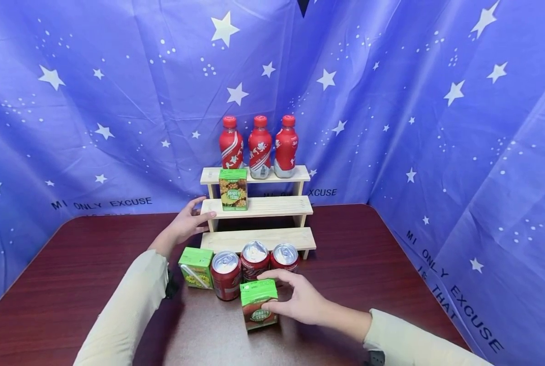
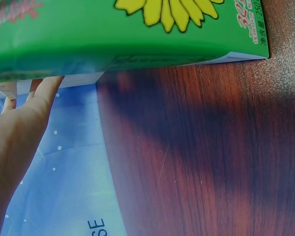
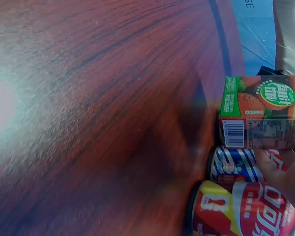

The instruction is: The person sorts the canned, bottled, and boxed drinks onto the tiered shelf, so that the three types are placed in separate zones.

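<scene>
One boxy, green-topped, fruit-printed carton (image 1: 255,316) is showing in front of silver-topped metal cans (image 1: 255,262); the right hand (image 1: 302,301) is pinching it, the left hand (image 1: 185,223) clasping a pale wooden three-step rack (image 1: 279,206).

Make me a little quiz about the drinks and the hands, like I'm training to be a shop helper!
1. How many red bottles stand at the top of the wooden shelf?
2. True or false: the left hand is holding a bottle.
3. What does the right hand hold?

Key:
1. Three.
2. False; it touches the shelf's left end.
3. A green-topped juice box.
</scene>
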Available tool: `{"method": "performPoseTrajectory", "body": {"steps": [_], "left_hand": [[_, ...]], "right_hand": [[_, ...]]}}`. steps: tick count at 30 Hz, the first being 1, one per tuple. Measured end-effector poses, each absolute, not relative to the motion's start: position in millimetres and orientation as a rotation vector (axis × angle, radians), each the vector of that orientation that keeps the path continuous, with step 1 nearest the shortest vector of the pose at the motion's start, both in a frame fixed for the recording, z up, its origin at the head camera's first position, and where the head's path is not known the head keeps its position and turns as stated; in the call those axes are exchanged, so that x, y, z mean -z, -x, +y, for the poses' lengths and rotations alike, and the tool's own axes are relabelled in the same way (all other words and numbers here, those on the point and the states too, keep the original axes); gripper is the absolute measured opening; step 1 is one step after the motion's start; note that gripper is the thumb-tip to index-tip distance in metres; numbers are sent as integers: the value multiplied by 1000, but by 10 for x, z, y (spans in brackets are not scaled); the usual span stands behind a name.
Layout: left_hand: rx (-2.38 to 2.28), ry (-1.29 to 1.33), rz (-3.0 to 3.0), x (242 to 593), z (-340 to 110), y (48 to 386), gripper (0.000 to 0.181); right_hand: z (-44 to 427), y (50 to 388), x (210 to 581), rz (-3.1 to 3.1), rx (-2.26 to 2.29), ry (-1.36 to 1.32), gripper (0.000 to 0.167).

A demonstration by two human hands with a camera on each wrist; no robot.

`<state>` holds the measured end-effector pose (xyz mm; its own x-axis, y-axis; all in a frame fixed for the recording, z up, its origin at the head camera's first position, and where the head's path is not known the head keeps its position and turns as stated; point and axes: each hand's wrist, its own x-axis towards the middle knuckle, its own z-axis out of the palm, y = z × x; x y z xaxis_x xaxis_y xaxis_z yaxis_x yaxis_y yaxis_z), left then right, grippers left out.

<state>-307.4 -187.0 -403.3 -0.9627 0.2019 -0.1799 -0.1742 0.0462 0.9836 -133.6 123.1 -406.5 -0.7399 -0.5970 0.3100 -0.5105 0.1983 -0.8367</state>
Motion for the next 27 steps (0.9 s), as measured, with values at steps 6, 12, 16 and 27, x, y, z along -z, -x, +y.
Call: {"method": "performPoseTrajectory", "body": {"steps": [6,12,16,27], "left_hand": [[-2002,-9,2056,4060,-1884,3080,78],[-1993,-18,2059,4055,-1878,3084,78],[-1993,-29,2060,4050,-1876,3088,78],[-1987,-20,2058,4029,-1883,3083,79]], "right_hand": [[1325,1353,3993,2276,1620,1073,48],[1409,1368,3904,2289,1639,1037,47],[1456,1380,3823,2309,1662,1029,47],[1604,1422,3600,2409,1668,1048,47]]}}
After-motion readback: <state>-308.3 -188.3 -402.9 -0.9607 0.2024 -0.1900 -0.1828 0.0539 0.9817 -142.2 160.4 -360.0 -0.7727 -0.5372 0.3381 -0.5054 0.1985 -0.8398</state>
